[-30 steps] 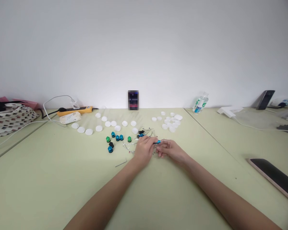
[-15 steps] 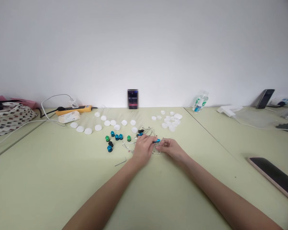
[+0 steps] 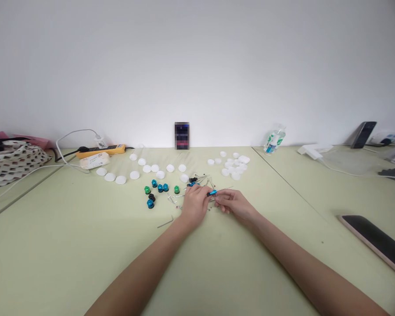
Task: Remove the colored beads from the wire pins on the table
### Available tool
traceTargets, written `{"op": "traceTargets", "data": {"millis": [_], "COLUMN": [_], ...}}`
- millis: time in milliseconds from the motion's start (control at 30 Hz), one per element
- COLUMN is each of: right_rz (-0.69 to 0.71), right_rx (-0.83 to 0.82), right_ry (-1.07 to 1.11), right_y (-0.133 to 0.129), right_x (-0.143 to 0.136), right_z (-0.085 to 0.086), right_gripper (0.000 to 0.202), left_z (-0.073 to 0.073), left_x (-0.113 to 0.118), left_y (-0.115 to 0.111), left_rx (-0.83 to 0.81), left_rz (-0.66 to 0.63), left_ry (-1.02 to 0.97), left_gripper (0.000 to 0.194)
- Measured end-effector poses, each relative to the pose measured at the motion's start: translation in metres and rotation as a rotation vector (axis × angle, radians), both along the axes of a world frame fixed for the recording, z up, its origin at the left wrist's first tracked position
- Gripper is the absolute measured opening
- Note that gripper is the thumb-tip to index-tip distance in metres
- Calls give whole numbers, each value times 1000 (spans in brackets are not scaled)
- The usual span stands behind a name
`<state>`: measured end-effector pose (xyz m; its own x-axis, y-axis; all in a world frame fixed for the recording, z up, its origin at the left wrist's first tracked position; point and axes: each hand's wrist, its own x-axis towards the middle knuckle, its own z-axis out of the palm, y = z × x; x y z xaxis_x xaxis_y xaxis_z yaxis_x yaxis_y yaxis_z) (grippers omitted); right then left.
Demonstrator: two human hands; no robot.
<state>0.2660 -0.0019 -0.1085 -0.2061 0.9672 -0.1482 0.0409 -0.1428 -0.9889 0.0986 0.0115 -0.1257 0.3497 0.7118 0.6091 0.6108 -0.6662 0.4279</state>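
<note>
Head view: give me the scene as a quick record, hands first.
Left hand: holding a blue-and-black piece
Right hand: fingers beside that piece; exact grip too small to tell
Knobs: four blue, two green, one black, left of the hands
L-shaped rod: flat, nearer than the knobs
White caps: grouped beyond right hand

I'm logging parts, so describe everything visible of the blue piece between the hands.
The blue piece is small, shiny and elongated, perhaps metal, with a dark end toward the left hand, which grips it. It points sideways over the table; the right hand is at its other end, contact unclear. Finer detail is indistinct.
</note>
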Motion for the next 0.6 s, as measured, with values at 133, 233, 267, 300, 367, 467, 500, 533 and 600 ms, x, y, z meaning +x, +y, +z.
{"op": "traceTargets", "data": {"millis": [133,233,267,300,367,467,500,533,600], "right_rz": [-61,-80,-84,-87,-97,-109,-111,-112,-114], "right_rx": [7,5,2,-2,-12,-46,-57,-65,-81], "right_ry": [21,35,36,37,42,72,86,100,119], "right_y": [0,0,0,0,0,1,2,2,3], "right_x": [0,0,0,0,0,2,3,4,5], "right_z": [-3,-3,-3,-2,-1,-1,-2,-3,-3], "right_gripper": [42,46,46,47,47,49,50,50,53], "left_z": [1,2,2,2,3,5,5,5,5], "left_x": [0,0,0,1,1,1,2,2,2], "left_y": [0,-1,-1,-1,-2,-2,-3,-3,-3], "left_rx": [-15,-29,-33,-35,-33,-25,-23,-22,-21], "left_rz": [4,4,4,5,3,7,11,15,17], "left_ry": [16,24,27,32,48,96,114,130,155], "left_gripper": [14,14,14,14,18,25,26,27,27]}}
